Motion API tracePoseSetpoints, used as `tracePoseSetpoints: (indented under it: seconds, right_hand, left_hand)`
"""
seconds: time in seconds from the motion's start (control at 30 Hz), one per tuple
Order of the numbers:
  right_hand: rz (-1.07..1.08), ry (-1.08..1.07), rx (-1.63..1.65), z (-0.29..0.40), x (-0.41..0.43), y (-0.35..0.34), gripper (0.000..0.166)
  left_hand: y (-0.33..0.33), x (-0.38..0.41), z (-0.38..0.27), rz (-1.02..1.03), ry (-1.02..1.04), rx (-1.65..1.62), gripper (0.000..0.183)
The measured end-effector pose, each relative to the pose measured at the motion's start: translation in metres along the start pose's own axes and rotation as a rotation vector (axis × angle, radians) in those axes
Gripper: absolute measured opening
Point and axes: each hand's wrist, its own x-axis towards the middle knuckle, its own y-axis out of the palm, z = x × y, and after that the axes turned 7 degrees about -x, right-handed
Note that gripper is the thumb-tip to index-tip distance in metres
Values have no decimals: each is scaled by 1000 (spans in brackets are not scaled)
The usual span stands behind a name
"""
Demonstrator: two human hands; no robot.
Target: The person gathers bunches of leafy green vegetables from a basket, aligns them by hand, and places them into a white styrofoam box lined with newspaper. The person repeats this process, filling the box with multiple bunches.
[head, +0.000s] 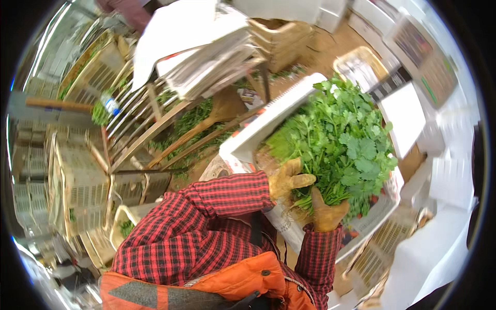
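Note:
Leafy green herbs, resembling cilantro (360, 143), fill much of a white foam box (271, 116) in front of me. Both of my hands wear soiled yellowish gloves. My left hand (288, 180) lies at the near left of the greens, its fingers spread against the stems and roots. On the right, my right hand (329, 211) is around the stem end of a bunch, with the thumb up along the stems. Thin pale roots (294, 211) hang between the two hands. The fingers under the leaves are hidden.
Left of the box stands a slatted frame table (139, 151) bearing a stack of white sheets (209, 69). Plastic crates (81, 186) are piled at the far left. Loose greens (193, 124) lie beneath the table. A small basket (362, 66) sits beyond the box.

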Motion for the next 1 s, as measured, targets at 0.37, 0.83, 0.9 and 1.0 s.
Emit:
tracePoseSetpoints:
  seconds: [0.37, 0.83, 0.9, 1.0]
  right_hand:
    - [902, -242, 579, 241, -4, 276, 49]
    - [1043, 72, 397, 143, -28, 299, 64]
    - [676, 183, 468, 77, -27, 212, 41]
    - [-2, 495, 210, -50, -35, 63, 34]
  left_hand:
    - [-159, -234, -189, -1009, 789, 414, 30]
    - [-393, -291, -204, -1331, 327, 498, 58]
    - [-399, -321, -207, -1349, 449, 669, 52]
    - [-319, -281, -199, -1376, 795, 876, 38]
